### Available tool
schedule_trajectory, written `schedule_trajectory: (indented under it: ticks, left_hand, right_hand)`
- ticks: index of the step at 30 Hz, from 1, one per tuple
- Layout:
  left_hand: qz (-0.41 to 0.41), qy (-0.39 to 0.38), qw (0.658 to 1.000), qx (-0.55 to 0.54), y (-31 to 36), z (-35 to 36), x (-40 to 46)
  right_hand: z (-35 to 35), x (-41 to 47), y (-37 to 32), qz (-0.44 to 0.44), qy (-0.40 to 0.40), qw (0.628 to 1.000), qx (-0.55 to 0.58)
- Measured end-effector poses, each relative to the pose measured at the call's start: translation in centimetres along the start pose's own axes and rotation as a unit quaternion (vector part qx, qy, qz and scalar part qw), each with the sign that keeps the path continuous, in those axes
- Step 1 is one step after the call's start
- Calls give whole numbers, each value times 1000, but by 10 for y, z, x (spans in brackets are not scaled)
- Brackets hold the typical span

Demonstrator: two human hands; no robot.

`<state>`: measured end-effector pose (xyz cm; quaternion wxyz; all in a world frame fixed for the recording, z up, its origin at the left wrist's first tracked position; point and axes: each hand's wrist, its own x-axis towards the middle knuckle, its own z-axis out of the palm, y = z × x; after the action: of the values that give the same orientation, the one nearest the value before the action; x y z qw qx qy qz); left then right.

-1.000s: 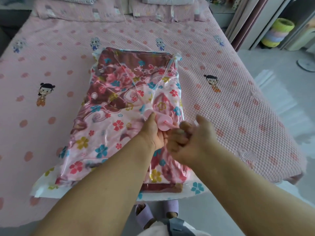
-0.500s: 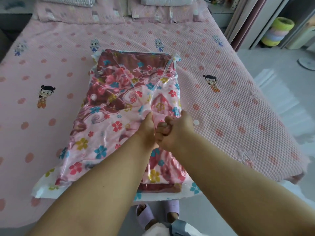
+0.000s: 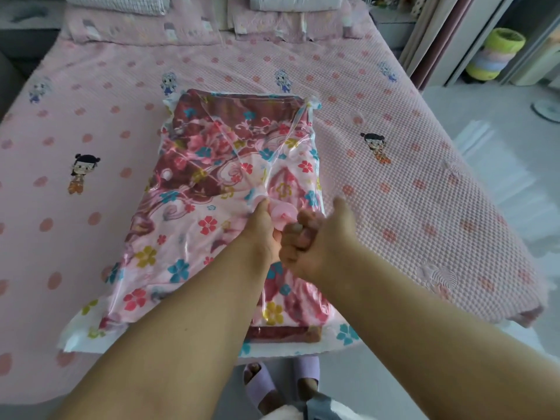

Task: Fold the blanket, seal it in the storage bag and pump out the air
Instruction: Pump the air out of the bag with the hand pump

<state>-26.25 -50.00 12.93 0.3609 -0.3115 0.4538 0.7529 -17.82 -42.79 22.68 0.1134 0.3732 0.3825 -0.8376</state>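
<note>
— Nearest the bed's (image 3: 454, 207) front edge, what is seen?
— The storage bag's (image 3: 194, 237) sealed end is laid over that edge, with the folded blanket (image 3: 212, 177) enclosed.
— And the hands?
— The pink pump (image 3: 283, 212) is gripped by the left hand (image 3: 262, 228) at its base; the right hand (image 3: 315, 237) is curled around its handle.
— Beyond?
— Bare bedspread is left on both sides; pillows (image 3: 294, 1) are set farthest.
</note>
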Motion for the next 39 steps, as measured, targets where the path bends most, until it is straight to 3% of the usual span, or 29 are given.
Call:
schedule_trajectory:
  ticks: [1, 5, 8, 11, 13, 17, 21, 23, 25, 29, 33, 35, 36, 39]
  left_hand:
    - [0, 9, 1000, 1, -1, -3, 1]
    - [10, 28, 1000, -2, -2, -3, -4]
    - [-6, 6, 1000, 3, -2, 3, -7]
    - [11, 8, 1000, 15, -1, 1, -3]
    - [38, 22, 999, 23, -1, -1, -4]
    - [22, 31, 999, 3, -1, -1, -6]
    - [5, 24, 1000, 14, 3, 6, -6]
    - [7, 7, 1000, 15, 1, 3, -2]
    - [12, 14, 1000, 7, -3, -1, 1]
    - [4, 46, 999, -8, -2, 0, -4]
    - [3, 23, 1000, 4, 1, 11, -9]
    - [-8, 27, 999, -31, 1, 7, -7]
    - [-11, 30, 999, -26, 0, 5, -6]
    - [1, 55, 998, -14, 0, 1, -7]
  right_hand:
    - [-4, -9, 1, 47, -2, 998, 38]
    - [-13, -19, 0, 78, 30, 995, 56]
    - [17, 17, -2, 63, 66, 994, 60]
    - [4, 17, 4, -8, 14, 1000, 3]
    - [0, -7, 3, 62, 5, 997, 43]
    - [-9, -20, 0, 92, 39, 993, 65]
    - [22, 26, -3, 59, 66, 994, 65]
    - [7, 24, 3, 6, 19, 1000, 14]
    - [-3, 0, 4, 63, -6, 997, 44]
    - [-18, -19, -2, 92, 23, 994, 56]
    - [19, 29, -6, 62, 59, 994, 61]
    - [8, 26, 1, 9, 16, 1000, 12]
    - [2, 15, 3, 24, -11, 999, 27]
    - [-11, -19, 4, 91, 3, 995, 30]
